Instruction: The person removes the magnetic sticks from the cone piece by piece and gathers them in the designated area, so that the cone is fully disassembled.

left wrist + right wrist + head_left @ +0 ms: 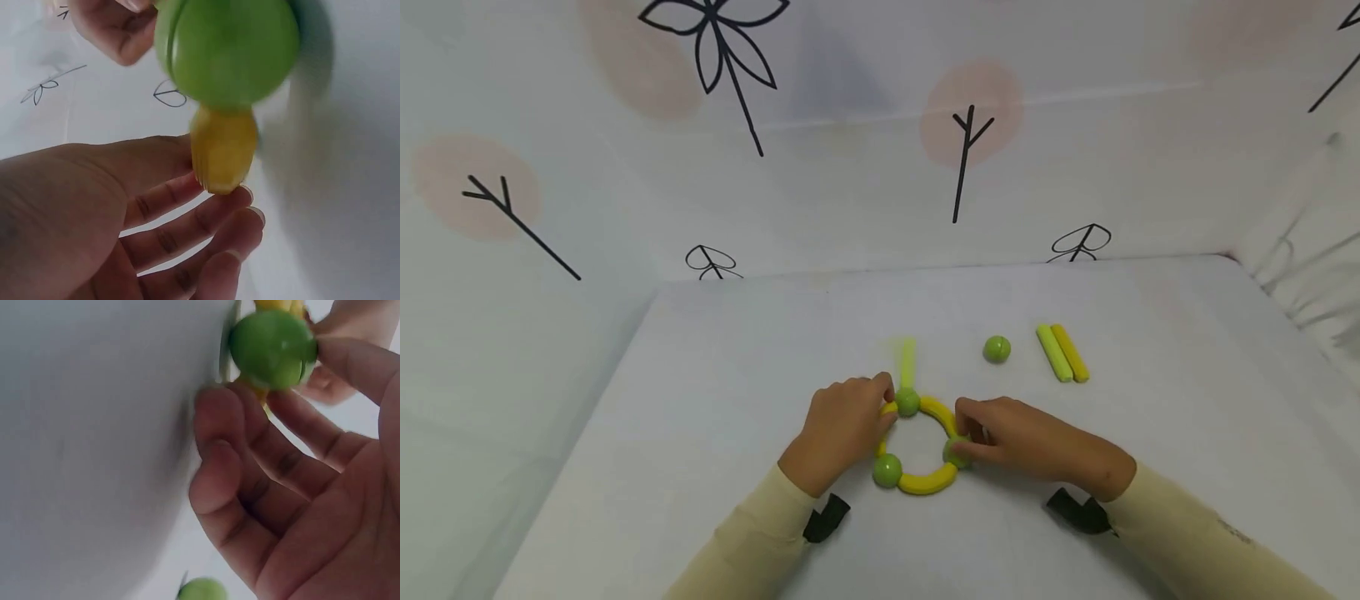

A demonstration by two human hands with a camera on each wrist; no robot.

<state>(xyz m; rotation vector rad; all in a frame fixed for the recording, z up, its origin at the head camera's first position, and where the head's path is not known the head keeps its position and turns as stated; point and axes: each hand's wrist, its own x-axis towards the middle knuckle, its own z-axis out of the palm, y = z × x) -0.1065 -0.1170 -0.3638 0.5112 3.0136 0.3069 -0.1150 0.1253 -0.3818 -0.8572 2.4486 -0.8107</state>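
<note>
A ring (927,482) of yellow curved pieces and green balls lies on the white table (715,400). My left hand (883,408) grips the ring's left arc beside the top ball (907,402); the left wrist view shows the fingers (187,231) curled under a yellow piece (224,150) and a green ball (228,50). My right hand (962,442) pinches the ring's right ball (953,454), seen close in the right wrist view as a green ball (273,349) between thumb and fingers (215,425). A blurred green stick (907,362) points away from the top ball.
A loose green ball (997,348) lies behind the right hand. Further right, a green stick (1054,352) and a yellow stick (1070,352) lie side by side. White cloth walls with tree drawings (966,158) enclose the table at the back and sides.
</note>
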